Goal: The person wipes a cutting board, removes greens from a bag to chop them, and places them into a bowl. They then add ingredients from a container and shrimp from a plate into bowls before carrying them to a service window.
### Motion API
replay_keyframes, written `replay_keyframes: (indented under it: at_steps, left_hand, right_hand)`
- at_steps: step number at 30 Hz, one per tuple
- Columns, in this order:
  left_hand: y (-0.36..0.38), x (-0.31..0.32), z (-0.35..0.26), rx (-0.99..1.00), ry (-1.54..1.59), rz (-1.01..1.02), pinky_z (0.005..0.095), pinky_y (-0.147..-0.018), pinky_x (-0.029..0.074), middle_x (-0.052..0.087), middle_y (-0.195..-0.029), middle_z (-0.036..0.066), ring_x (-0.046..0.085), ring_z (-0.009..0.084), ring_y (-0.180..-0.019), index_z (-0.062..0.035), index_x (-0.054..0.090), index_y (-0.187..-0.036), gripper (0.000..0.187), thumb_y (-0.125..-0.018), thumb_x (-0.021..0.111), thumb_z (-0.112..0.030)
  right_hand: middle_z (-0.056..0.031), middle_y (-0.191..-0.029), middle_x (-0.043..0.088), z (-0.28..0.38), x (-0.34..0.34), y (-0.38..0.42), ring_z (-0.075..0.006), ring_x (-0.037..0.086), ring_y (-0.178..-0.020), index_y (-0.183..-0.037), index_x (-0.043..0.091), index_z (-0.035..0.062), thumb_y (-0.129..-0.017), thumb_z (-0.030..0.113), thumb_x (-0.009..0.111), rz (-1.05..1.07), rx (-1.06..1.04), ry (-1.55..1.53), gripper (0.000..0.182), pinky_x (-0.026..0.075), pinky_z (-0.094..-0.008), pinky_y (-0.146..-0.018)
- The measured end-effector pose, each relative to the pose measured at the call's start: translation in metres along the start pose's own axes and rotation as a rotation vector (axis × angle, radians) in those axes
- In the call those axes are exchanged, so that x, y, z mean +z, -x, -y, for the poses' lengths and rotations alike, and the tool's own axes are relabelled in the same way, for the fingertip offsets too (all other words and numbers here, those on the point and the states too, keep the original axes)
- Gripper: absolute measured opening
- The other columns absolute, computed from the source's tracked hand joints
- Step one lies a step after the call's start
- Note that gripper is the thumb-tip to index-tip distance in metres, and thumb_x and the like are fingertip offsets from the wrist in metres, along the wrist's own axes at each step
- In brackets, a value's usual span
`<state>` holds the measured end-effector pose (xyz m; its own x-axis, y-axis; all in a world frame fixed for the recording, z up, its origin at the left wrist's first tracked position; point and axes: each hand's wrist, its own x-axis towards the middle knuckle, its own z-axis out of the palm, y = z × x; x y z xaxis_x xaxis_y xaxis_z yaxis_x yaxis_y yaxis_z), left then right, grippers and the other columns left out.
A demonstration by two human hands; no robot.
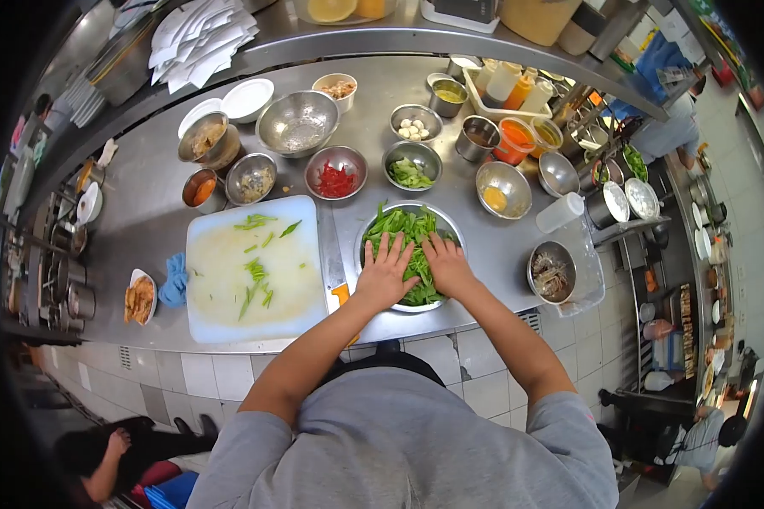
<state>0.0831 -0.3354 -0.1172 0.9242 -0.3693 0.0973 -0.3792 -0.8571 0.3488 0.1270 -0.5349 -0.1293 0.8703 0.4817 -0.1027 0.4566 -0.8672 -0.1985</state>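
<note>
Both hands lie flat on chopped leafy greens [418, 292] that fill a round metal bowl [459, 241] at the table's front edge. My left hand [385, 270] presses on the left part of the greens, fingers spread. On the right part rests my right hand [447, 264], its fingers also stretched out. Just left of the bowl lies a knife [333, 254] with an orange handle, along the edge of a white cutting board [212, 297]. Scattered pieces of cut greens [255, 271] are on the board.
Behind the bowl stand metal bowls with red strips [336, 178], green leaves [411, 173] and white balls [413, 130]. A bowl of shrimp [551, 273] is at the right, near a white bottle [560, 212]. A blue cloth [174, 282] lies left of the board. Other people are around.
</note>
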Motion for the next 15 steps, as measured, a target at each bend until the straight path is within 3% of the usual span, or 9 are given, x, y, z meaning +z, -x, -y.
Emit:
replay_keyframes:
  at_steps: [2, 4, 7, 8, 9, 10, 11, 12, 15]
  left_hand:
    - [-0.006, -0.001, 0.001, -0.023, -0.058, 0.065, 0.0636, -0.115, 0.012, 0.024, -0.158, 0.018, 0.018, 0.0416, -0.146, -0.0107, 0.031, -0.152, 0.079, -0.091, 0.056, -0.053]
    - [-0.006, -0.005, 0.007, -0.025, -0.027, 0.065, 0.0638, -0.115, 0.012, 0.023, -0.158, 0.019, 0.017, 0.0442, -0.146, -0.0138, 0.032, -0.152, 0.082, -0.088, 0.057, -0.058]
    - [-0.006, -0.039, 0.005, 0.014, 0.085, -0.061, 0.0664, -0.112, 0.016, 0.028, -0.153, 0.022, 0.022, 0.0501, -0.141, -0.0173, 0.045, -0.145, 0.088, -0.074, 0.071, -0.063]
    - [-0.005, -0.049, 0.002, 0.007, 0.093, -0.060, 0.0664, -0.112, 0.016, 0.028, -0.153, 0.022, 0.022, 0.0501, -0.141, -0.0173, 0.045, -0.145, 0.088, -0.074, 0.071, -0.063]
    - [-0.007, -0.059, 0.001, 0.012, 0.163, -0.142, 0.0660, -0.112, 0.018, 0.032, -0.150, 0.022, 0.024, 0.0501, -0.140, -0.0157, 0.050, -0.139, 0.086, -0.070, 0.076, -0.059]
    - [-0.007, -0.065, 0.002, 0.016, 0.228, -0.226, 0.0656, -0.112, 0.019, 0.036, -0.146, 0.023, 0.026, 0.0500, -0.139, -0.0141, 0.055, -0.133, 0.083, -0.066, 0.080, -0.056]
    - [-0.008, -0.067, 0.003, 0.038, 0.282, -0.311, 0.0638, -0.111, 0.021, 0.042, -0.139, 0.021, 0.029, 0.0493, -0.137, -0.0114, 0.059, -0.122, 0.073, -0.065, 0.083, -0.051]
    - [-0.009, -0.066, 0.006, 0.031, 0.273, -0.318, 0.0638, -0.111, 0.021, 0.042, -0.139, 0.021, 0.029, 0.0493, -0.137, -0.0114, 0.059, -0.122, 0.073, -0.065, 0.083, -0.051]
    - [0.002, -0.069, 0.019, 0.051, 0.243, -0.271, 0.0611, -0.111, 0.023, 0.047, -0.134, 0.017, 0.032, 0.0469, -0.136, -0.0085, 0.060, -0.119, 0.064, -0.073, 0.079, -0.047]
  right_hand:
    - [-0.0193, -0.150, 0.035, -0.005, -0.005, -0.011, -0.0405, 0.040, -0.134, -0.149, 0.036, 0.0125, -0.059, 0.020, 0.087, -0.074, -0.051, 0.142, 0.104, 0.037, -0.0467, -0.110]
    - [-0.0199, -0.149, 0.038, -0.004, -0.061, -0.007, -0.0424, 0.042, -0.132, -0.148, 0.037, 0.0117, -0.060, 0.021, 0.087, 0.238, -0.070, -0.124, 0.102, 0.038, -0.0466, -0.109]
    - [-0.0210, -0.147, 0.037, -0.021, -0.096, -0.009, -0.0389, 0.046, -0.129, -0.149, 0.035, 0.0098, -0.062, 0.016, 0.086, 0.250, -0.156, -0.248, 0.101, 0.042, -0.0434, -0.107]
    - [-0.0215, -0.146, 0.038, -0.023, -0.106, -0.007, -0.0371, 0.048, -0.127, -0.150, 0.033, 0.0092, -0.063, 0.014, 0.086, 0.235, -0.201, -0.330, 0.101, 0.043, -0.0425, -0.105]
    - [-0.0206, -0.131, 0.051, -0.011, -0.126, -0.004, -0.0325, 0.057, -0.115, -0.143, 0.043, 0.0076, -0.066, 0.008, 0.083, 0.163, -0.101, -0.431, 0.087, 0.047, -0.0414, -0.098]
    - [-0.0206, -0.131, 0.051, -0.004, -0.136, -0.005, -0.0325, 0.057, -0.115, -0.143, 0.043, 0.0076, -0.066, 0.008, 0.083, 0.164, -0.108, -0.428, 0.087, 0.047, -0.0414, -0.098]
    - [-0.0186, -0.122, 0.057, 0.003, -0.145, -0.010, -0.0305, 0.059, -0.109, -0.138, 0.048, 0.0070, -0.069, 0.007, 0.081, 0.130, 0.034, -0.440, 0.076, 0.048, -0.0402, -0.093]
    - [-0.0166, -0.113, 0.062, 0.010, -0.148, -0.015, -0.0285, 0.062, -0.102, -0.132, 0.054, 0.0063, -0.072, 0.006, 0.079, 0.094, 0.173, -0.452, 0.065, 0.050, -0.0389, -0.089]
    - [-0.0189, -0.106, 0.065, 0.003, -0.122, -0.018, -0.0328, 0.059, -0.111, -0.124, 0.059, 0.0065, -0.077, 0.011, 0.075, 0.216, 0.111, -0.597, 0.050, 0.046, -0.0407, -0.095]
